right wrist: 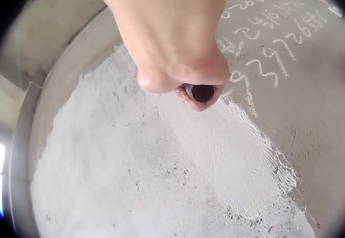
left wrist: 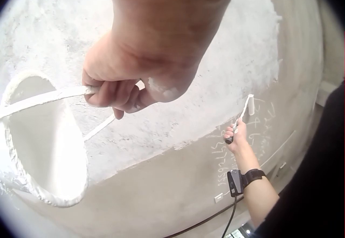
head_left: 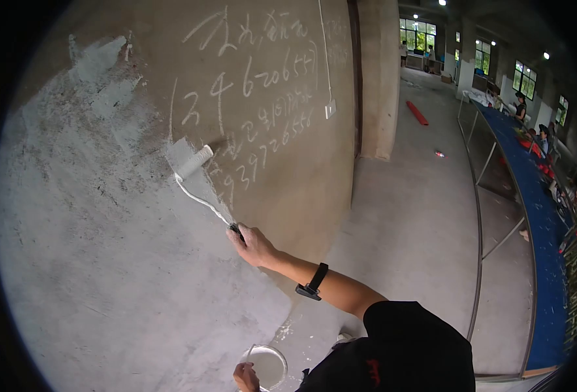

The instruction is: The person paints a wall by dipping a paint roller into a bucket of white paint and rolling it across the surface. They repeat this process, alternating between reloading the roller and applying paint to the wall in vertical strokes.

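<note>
Rolling: likely coated wall (head_left: 105, 228)
Right hand (head_left: 254, 247): closed round roller (head_left: 194, 163)
Left hand (left wrist: 143, 60): curled round bucket handle (left wrist: 54, 96)
Next: probably required stroke over writing (head_left: 220, 98)

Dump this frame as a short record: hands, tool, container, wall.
right_hand: hand gripping roller by its dark grip
left_hand: hand holding bucket by its white handle
roller_position: at the pale coat's upper right edge
wall: part pale grey coat, part bare brown
wall_writing: pale characters and digits on the brown part
wall_fixture: white outlet plate
</note>
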Demonstrator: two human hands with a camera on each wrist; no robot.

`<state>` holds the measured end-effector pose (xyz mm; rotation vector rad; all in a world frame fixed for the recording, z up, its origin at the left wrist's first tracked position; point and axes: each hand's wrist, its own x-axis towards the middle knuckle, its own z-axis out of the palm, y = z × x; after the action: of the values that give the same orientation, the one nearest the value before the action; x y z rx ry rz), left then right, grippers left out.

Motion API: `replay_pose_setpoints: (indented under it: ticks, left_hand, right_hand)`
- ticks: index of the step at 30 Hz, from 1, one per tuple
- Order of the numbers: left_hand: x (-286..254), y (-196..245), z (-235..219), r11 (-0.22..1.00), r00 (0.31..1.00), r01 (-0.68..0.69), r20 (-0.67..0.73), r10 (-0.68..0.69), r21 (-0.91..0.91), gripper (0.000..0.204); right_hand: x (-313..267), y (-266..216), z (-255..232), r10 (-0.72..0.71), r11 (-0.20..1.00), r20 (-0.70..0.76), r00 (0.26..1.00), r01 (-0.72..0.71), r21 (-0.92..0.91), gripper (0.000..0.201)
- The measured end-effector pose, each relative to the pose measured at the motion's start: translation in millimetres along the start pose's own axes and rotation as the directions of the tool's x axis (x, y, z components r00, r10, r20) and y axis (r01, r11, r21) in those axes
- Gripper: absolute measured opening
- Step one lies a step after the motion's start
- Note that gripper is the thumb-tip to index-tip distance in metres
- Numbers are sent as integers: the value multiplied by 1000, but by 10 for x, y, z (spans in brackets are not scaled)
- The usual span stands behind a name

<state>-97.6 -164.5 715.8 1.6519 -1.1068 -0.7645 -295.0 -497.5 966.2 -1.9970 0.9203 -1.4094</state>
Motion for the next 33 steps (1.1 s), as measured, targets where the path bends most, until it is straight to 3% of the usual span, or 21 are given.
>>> replay_pose_setpoints:
  ticks: [4, 6, 7, 9, 14, 16, 18, 21, 27, 29, 31, 33]
  left_hand:
    - [29, -161, 24, 993, 995, -103, 0, 103, 54, 36]
    - [27, -222, 37, 999, 999, 42, -8, -42, 10, 31]
    - [33, -43, 63, 999, 999, 45, -7, -45, 12, 31]
    - [62, 507, 151, 932, 923, 349, -135, -360, -94, 19]
    - [13, 711, 167, 926, 914, 378, -149, -377, -23, 25]
    - [-21, 729, 138, 918, 913, 380, -113, -393, -115, 23]
    - [-49, 763, 115, 915, 912, 386, -104, -398, -118, 22]
    - [-56, 773, 148, 902, 902, 409, -91, -423, -135, 21]
    - [-85, 800, 159, 887, 884, 449, -90, -459, -108, 22]
    - [-115, 635, 174, 920, 913, 391, -108, -393, -36, 24]
    - [-148, 675, 193, 905, 891, 424, -156, -425, -47, 25]
    - [-170, 744, 193, 914, 906, 406, -132, -402, -1, 25]
  right_hand:
    - [-426, 285, 43, 96, 995, 46, 994, -95, -32, 38]
    - [-638, 456, 69, 127, 991, 67, 990, -123, -61, 38]
    - [-736, 526, 74, 129, 990, 67, 989, -125, -59, 38]
    - [-940, 645, 75, 192, 978, 98, 977, -183, -97, 33]
    - [-1429, 1122, 129, 234, 964, 90, 968, -219, -151, 33]
    - [-1613, 1150, 166, 258, 959, 108, 960, -241, -147, 35]
    - [-1548, 1020, 87, 289, 955, 149, 946, -275, -109, 36]
    - [-1401, 936, 35, 340, 927, 137, 931, -306, -216, 41]
    - [-788, 421, -62, 234, 970, 95, 968, -227, -83, 47]
    - [-541, 286, -97, 240, 968, 101, 966, -229, -105, 47]
    - [-262, 139, -86, 215, 970, 79, 973, -204, -134, 46]
    - [27, -62, -134, 164, 986, 62, 985, -161, -50, 45]
